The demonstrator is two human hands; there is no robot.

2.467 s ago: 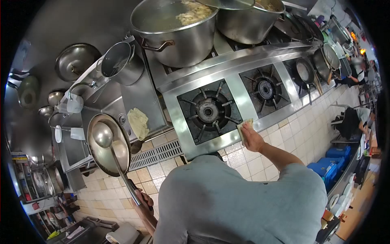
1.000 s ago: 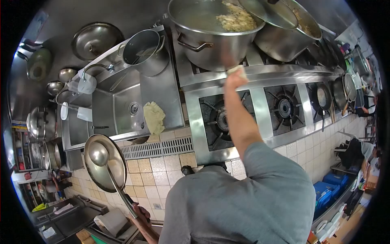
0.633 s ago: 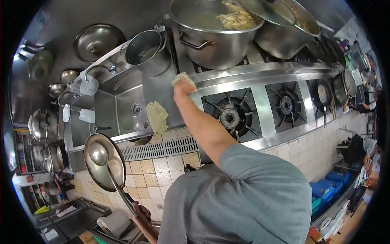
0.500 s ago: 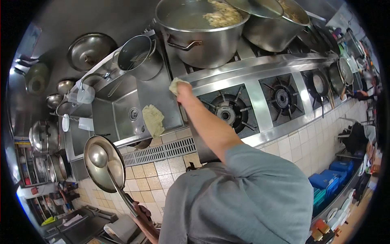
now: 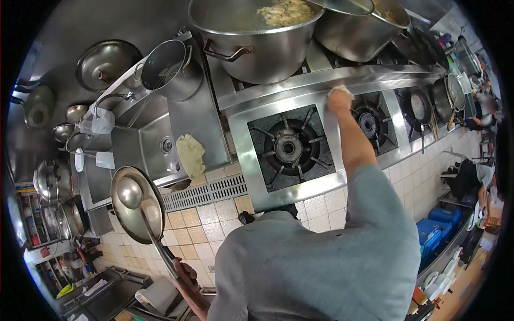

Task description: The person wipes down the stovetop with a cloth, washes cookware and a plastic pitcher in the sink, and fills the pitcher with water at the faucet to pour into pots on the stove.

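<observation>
My left hand [image 5: 185, 274] is closed around the handles of a metal pan [image 5: 153, 214] and a ladle [image 5: 129, 193], whose bowl rests inside the pan. Both are held over the tiled floor, in front of the sink. At the stove, my right hand [image 5: 339, 101] presses a pale cloth [image 5: 344, 91] onto the steel top, between the front burner [image 5: 288, 148] and the burner to its right [image 5: 368, 123]. Most of that cloth is hidden under the fingers. Another yellowish cloth [image 5: 190, 155] lies over the sink's right front edge.
Behind the burners stand a large pot [image 5: 262, 53] with liquid and pale food, and a second big pot [image 5: 356, 40] partly lidded. A deep pot [image 5: 170, 69] sits beside the sink [image 5: 144, 136]. Another pan [image 5: 421, 107] rests on the far right burner. Blue containers [image 5: 436, 227] stand at right.
My right hand has slid the cloth rightward along the stove top, from the left edge to between the burners. My left hand still holds the pan and ladle, almost unmoved.
</observation>
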